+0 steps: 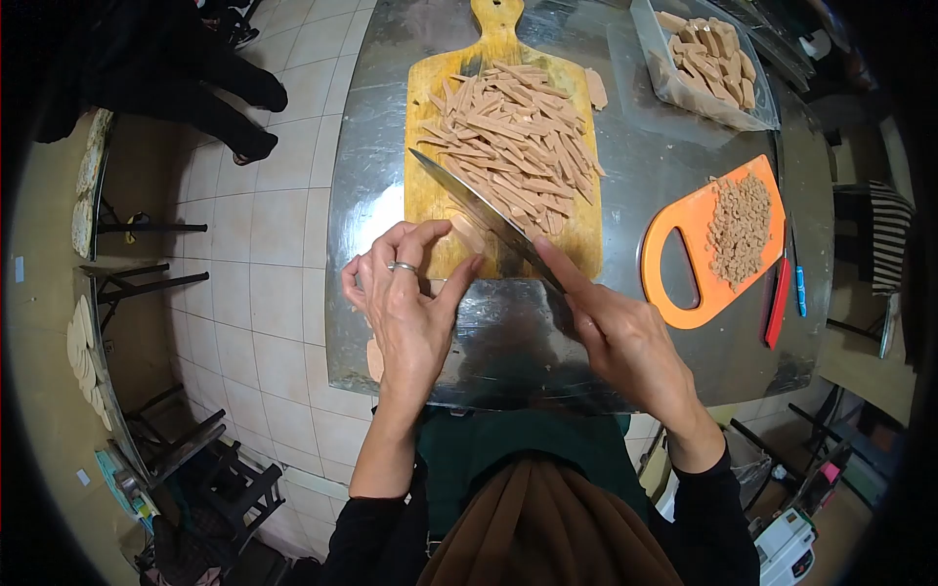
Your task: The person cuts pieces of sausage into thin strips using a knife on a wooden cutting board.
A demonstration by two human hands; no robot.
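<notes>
My right hand (625, 337) grips a kitchen knife (484, 210), index finger stretched along the blade's spine. The blade points up and left across the wooden cutting board (427, 107), beside a large heap of pinkish-beige meat strips (518, 137). At the board's near edge, my left hand (405, 283), with a ring on one finger, has its fingers curled and its thumb apart. Between thumb and fingertips lies a meat slice (467, 234) of the same colour, pressed on the board. Part of the slice is hidden by the fingers.
On the metal table (625, 176) at right, an orange cutting board (653, 259) bears finely diced meat (740, 230). A red-handled knife (779, 303) and a blue pen-like item (801, 291) lie beside it. A plastic tub (674, 93) holds more slices. Another person's legs (195, 98) show at upper left.
</notes>
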